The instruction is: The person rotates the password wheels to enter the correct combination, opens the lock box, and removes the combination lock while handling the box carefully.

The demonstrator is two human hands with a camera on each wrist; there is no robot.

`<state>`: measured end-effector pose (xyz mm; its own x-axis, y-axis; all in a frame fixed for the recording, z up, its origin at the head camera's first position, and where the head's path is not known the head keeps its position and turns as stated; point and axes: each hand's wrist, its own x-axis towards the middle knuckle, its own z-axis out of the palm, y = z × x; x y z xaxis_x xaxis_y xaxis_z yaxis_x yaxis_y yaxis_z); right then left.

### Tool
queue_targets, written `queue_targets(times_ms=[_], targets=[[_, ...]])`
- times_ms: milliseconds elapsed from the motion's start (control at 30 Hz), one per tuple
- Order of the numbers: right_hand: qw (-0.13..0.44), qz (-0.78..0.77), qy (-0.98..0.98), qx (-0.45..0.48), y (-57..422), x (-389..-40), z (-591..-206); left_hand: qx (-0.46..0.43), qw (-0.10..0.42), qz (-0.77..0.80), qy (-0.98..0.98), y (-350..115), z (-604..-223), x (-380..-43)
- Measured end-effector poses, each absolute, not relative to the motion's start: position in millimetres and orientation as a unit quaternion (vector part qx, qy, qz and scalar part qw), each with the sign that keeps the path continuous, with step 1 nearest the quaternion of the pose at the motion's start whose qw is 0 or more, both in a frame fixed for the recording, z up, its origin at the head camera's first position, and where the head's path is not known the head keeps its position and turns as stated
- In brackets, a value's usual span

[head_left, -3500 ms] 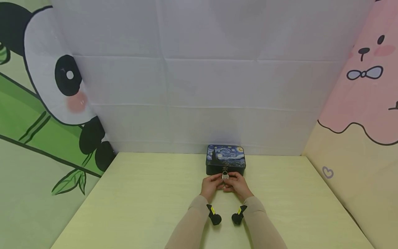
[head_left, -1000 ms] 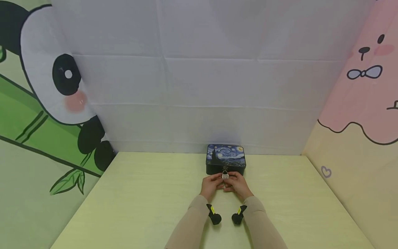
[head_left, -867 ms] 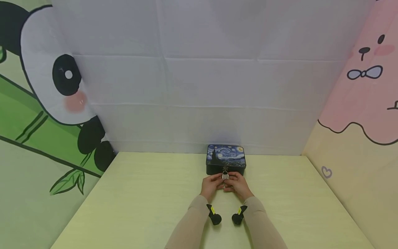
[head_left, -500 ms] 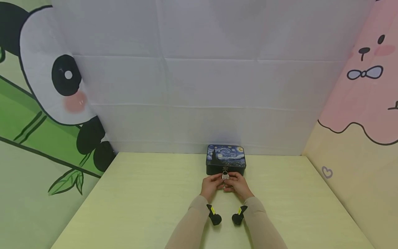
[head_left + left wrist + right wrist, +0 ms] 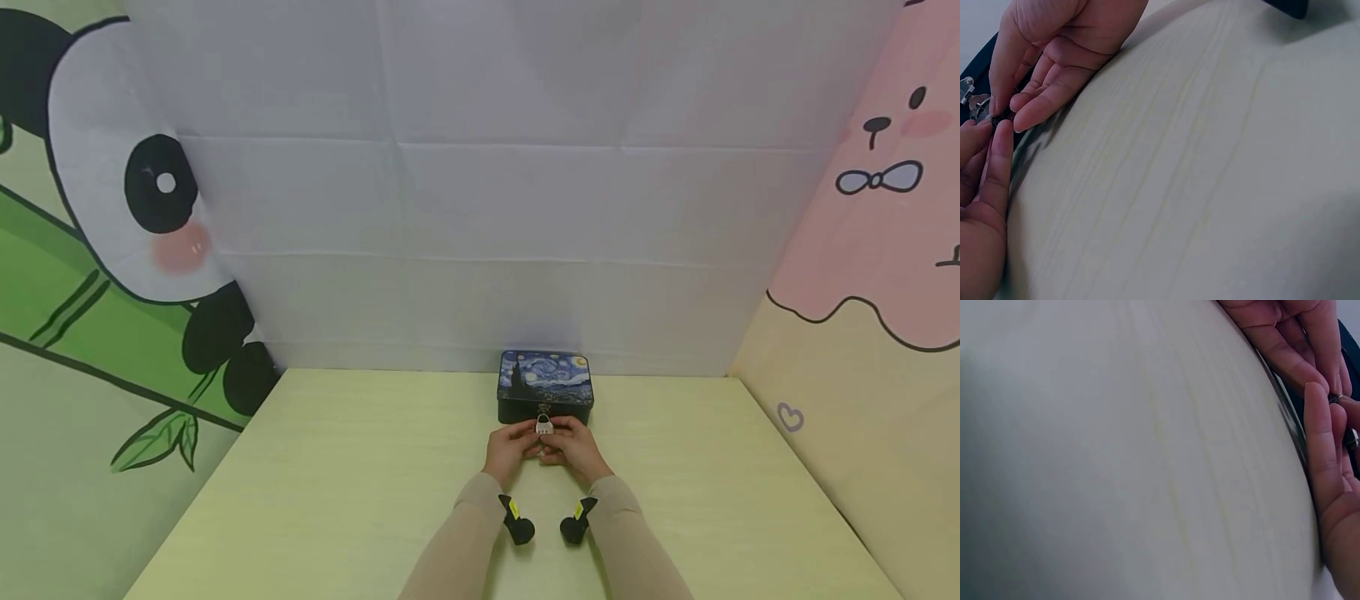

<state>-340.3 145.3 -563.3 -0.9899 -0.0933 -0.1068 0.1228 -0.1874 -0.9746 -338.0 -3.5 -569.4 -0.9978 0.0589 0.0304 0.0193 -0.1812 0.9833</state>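
Painted panda (image 5: 112, 192), pink cartoon figure (image 5: 873, 233)

Beige sleeves (image 5: 453, 546), black wrist cameras (image 5: 521, 532), yellow labels (image 5: 513, 508)

A silvery metal padlock (image 5: 544, 427) and metal clasp (image 5: 543, 408) front a smooth, faintly glossy box (image 5: 546, 379) near the far edge of a smooth, wood-grained bench (image 5: 360, 475); matt cloth sleeves (image 5: 459, 537) cross its near edge, facing a creased, matt backdrop (image 5: 495, 204).

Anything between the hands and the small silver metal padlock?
Nothing visible. In the head view, the left hand and right hand both pinch the small silver metal padlock, at the front of the black rectangular box with a blue swirl-painted lid.
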Motion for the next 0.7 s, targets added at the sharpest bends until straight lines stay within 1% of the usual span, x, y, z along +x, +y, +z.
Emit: queue_targets(times_ms=[300,700], targets=[[0.07,-0.77,0.635,-0.001,145.8,-338.8,-562.0,0.03,0.017,0.769,0.639,-3.5,-570.2,-338.6],[0.065,-0.774,0.63,0.006,143.5,-337.4,-560.1,0.035,0.019,0.774,0.632,-3.6,-571.2,-339.4]])
